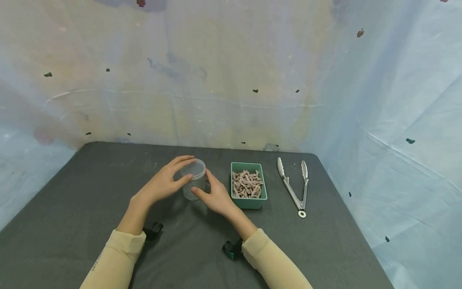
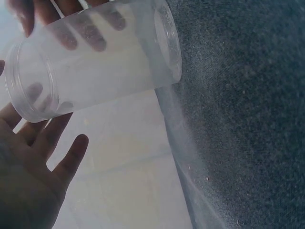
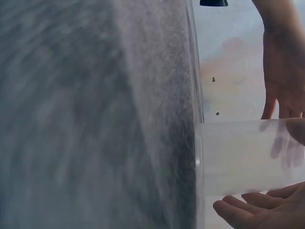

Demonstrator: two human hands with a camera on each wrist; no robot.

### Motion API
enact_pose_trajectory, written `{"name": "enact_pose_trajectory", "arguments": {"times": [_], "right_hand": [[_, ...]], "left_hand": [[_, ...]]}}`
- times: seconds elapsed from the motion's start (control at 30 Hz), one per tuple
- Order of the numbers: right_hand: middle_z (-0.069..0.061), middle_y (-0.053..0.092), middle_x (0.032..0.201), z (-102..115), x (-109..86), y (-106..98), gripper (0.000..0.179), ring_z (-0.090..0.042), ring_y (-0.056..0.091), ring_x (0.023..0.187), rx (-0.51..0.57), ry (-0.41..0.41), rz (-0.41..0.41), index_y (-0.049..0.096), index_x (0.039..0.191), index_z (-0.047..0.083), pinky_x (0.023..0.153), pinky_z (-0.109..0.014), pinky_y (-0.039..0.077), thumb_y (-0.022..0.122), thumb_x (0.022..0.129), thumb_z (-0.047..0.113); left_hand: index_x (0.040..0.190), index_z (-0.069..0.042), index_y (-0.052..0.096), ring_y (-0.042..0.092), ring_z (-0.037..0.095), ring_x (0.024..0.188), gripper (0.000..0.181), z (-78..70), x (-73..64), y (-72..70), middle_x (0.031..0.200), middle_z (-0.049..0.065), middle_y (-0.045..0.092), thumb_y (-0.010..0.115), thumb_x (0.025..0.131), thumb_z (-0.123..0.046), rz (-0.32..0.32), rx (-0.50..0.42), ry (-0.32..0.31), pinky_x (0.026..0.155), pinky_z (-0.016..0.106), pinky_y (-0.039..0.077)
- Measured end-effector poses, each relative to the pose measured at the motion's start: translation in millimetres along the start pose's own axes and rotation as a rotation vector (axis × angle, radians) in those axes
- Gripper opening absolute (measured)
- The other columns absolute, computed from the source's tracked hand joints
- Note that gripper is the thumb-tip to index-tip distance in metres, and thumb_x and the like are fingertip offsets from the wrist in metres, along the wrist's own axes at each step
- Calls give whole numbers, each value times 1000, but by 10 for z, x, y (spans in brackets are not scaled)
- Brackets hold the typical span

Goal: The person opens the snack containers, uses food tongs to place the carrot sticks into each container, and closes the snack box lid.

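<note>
A clear plastic jar [image 1: 188,192] with a translucent round top stands upright in the middle of the dark table, between both hands. My left hand [image 1: 162,184] holds it around the upper rim, with the thumb on the near side and the fingers reaching over the far side. From the right, my right hand [image 1: 218,198] grips the jar's body, its thumb across the front. In the left wrist view, fingers show through the jar wall [image 2: 114,76], and its base is close to the cloth. The right wrist view has the jar [image 3: 238,157] partly cut off at the edge.
Just right of the hands stands a green rectangular container [image 1: 251,204] filled with pale brownish, twisted stick-like pieces. Farther right lie metal tongs [image 1: 293,194], spread apart, with white tips. A pale plastic sheet [image 1: 216,80] hangs behind the dark cloth-covered table [image 1: 72,241] and at its sides.
</note>
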State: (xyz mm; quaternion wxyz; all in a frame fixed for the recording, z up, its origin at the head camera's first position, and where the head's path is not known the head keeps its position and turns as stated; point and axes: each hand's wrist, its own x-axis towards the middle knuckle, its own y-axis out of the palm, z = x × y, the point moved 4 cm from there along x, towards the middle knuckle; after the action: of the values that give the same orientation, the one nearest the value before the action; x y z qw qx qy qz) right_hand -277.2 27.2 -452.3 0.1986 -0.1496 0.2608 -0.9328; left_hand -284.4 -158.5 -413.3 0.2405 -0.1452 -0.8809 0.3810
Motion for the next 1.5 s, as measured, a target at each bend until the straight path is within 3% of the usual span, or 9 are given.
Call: {"name": "enact_pose_trajectory", "arguments": {"times": [0.4, 0.63, 0.87, 1.17, 1.5], "right_hand": [[-12, 43, 161, -174, 95, 74, 76, -35, 51, 141, 154, 29, 12, 27, 166, 23, 107, -51, 50, 68, 104, 36], [-12, 50, 156, -150, 134, 50, 71, -31, 57, 136, 166, 1, 7, 33, 163, 19, 104, -45, 53, 69, 104, 30], [-16, 47, 158, -158, 132, 56, 70, -35, 54, 139, 188, -5, 4, 34, 163, 16, 106, -52, 51, 69, 104, 28], [-14, 49, 156, -145, 120, 52, 73, -34, 58, 134, 160, 29, 3, 33, 164, 18, 101, -45, 55, 70, 102, 33], [-14, 50, 155, -147, 120, 49, 74, -34, 59, 133, 162, 29, 13, 32, 164, 17, 99, -45, 56, 70, 102, 32]], "left_hand": [[161, -9, 40, 30, 45, 151, 55, 3, -33, 5, 167, 17, 29, 55, 110, -26, 42, -81, 3, 113, 70, 31], [157, -7, 46, 37, 44, 147, 57, -30, -1, -45, 161, 18, 37, 65, 106, -26, -10, -35, -3, 112, 69, 34], [150, -9, 54, 48, 41, 137, 61, -27, 19, -47, 152, 15, 45, 75, 99, -33, -71, -10, -56, 105, 64, 45], [154, -7, 49, 34, 43, 149, 50, -12, -8, -68, 162, 15, 37, 62, 107, -20, -28, -60, -3, 113, 70, 31], [153, -7, 50, 39, 44, 146, 51, -16, -32, -101, 159, 17, 42, 63, 107, -25, -16, -36, -29, 113, 69, 33]]}}
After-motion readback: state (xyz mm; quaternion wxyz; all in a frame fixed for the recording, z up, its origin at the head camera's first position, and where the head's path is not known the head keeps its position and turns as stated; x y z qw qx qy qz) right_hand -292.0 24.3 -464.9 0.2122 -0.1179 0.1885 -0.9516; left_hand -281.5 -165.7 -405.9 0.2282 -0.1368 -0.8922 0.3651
